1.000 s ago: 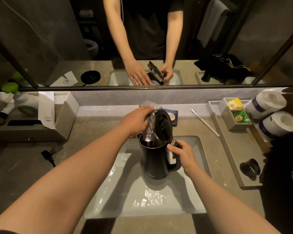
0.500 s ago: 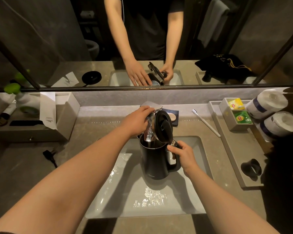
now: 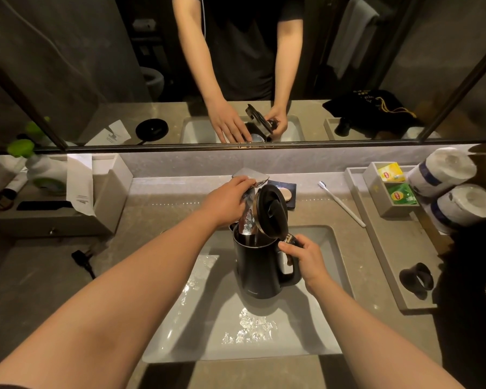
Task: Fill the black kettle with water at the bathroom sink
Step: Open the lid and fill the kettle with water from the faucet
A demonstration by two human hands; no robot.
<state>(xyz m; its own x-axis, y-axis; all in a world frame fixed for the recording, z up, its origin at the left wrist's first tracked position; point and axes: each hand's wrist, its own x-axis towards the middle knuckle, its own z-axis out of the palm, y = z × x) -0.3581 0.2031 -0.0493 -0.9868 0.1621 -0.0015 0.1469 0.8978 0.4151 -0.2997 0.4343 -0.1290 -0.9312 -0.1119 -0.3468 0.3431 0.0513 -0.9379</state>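
The black kettle (image 3: 260,265) stands upright inside the white sink (image 3: 314,341), near its back edge, with its hinged lid (image 3: 271,210) swung up and open. The right hand (image 3: 305,258) has its grip curled around the kettle's handle at the top, thumb toward the lid hinge, so the kettle body sits just left of that hand. The left hand (image 3: 226,202) reaches over the kettle's far side and rests on the flat chrome faucet (image 3: 251,178), fingers folded over its lever; whether that grip presses tight I cannot tell. A stream of water (image 3: 249,220) falls from the faucet into the kettle's open mouth — directly below the left hand. Water beads lie on the sink floor in front of the kettle. On the table to the right lie a white toothbrush (image 3: 341,203) and a tray (image 3: 387,254) — it holds tea bags and paper rolls.
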